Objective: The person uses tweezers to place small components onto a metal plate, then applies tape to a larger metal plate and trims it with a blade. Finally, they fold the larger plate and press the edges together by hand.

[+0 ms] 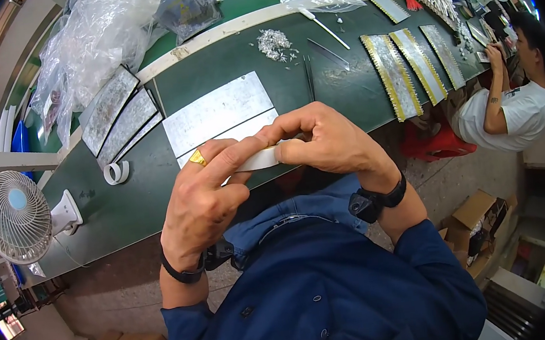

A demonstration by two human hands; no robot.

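Between my two hands, at the table's near edge, a white strip (258, 161) curves slightly. My left hand (205, 190), with a gold ring, is closed on its left part. The fingers of my right hand (332, 140) pinch its right end, and their tips meet those of the left. What else the fingers cover is hidden. Just beyond them a flat silvery plate (217, 115) lies on the green table (207, 57), with another along its near side, partly behind my hands. Dark tweezers (309, 78) lie to the right of the plates.
A white tape roll (115, 174) and grey plates (121, 109) are at left, near a fan (18, 213). Silvery scraps (274, 43) and a thin blade (329, 54) lie beyond. Yellow-edged strips (392, 74) are at right, where a co-worker (507, 99) sits.
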